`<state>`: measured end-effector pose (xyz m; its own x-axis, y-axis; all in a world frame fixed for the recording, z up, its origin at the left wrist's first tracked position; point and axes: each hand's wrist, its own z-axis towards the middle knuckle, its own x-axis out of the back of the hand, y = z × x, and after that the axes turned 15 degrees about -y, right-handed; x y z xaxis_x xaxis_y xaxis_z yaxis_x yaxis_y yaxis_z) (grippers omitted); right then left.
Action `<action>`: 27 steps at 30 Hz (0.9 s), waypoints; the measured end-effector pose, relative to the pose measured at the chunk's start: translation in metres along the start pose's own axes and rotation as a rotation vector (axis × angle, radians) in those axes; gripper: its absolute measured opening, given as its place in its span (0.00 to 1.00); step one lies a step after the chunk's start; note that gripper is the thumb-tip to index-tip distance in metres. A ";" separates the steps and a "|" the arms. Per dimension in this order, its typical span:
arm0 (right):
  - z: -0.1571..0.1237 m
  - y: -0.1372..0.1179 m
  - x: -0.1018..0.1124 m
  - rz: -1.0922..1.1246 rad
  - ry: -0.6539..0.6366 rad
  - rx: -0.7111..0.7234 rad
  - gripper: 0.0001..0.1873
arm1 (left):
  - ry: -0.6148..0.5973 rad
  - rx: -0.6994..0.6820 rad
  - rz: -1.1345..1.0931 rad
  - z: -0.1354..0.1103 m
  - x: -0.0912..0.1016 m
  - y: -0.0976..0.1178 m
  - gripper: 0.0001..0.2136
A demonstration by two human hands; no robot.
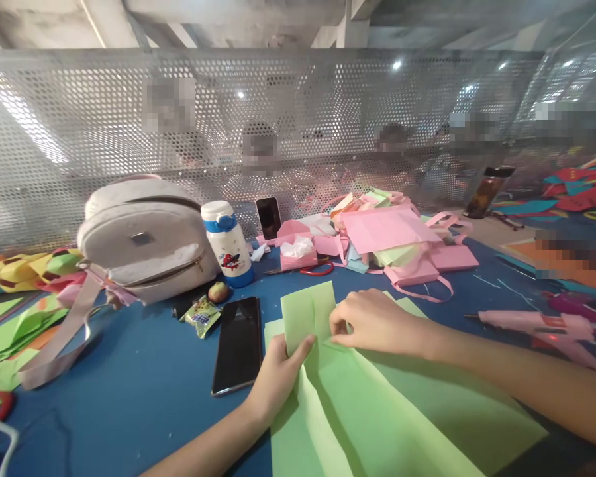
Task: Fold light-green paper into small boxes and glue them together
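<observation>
A folded sheet of light green paper (347, 391) is raised at its far end between my hands, with its long sides creased upward. My left hand (281, 371) grips the left edge of it, thumb on the near face and fingers behind. My right hand (372, 318) has its fingers curled and pinched at the right edge of the same paper. Beneath lie more flat green sheets (477, 424) on the blue table. Just left of my left hand rests a black smartphone (237, 344).
A whitish backpack (144, 238) and a white-and-blue bottle (228, 248) stand at the back left. Pink paper pieces (392, 228) are heaped behind my hands. A pink glue gun (536, 323) lies at right. A perforated metal screen (298, 119) runs behind, people beyond it.
</observation>
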<state>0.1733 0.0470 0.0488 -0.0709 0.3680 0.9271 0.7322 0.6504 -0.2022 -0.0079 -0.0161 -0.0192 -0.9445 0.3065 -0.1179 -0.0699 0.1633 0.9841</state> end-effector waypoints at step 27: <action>-0.023 0.024 -0.025 0.476 -0.108 0.391 0.20 | -0.411 0.297 0.247 0.042 0.021 0.038 0.14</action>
<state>0.2078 0.0379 0.0281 0.1192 0.7292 0.6739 0.3991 0.5862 -0.7050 -0.0173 0.0361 0.0099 -0.7146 0.6994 0.0110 0.2869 0.2788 0.9165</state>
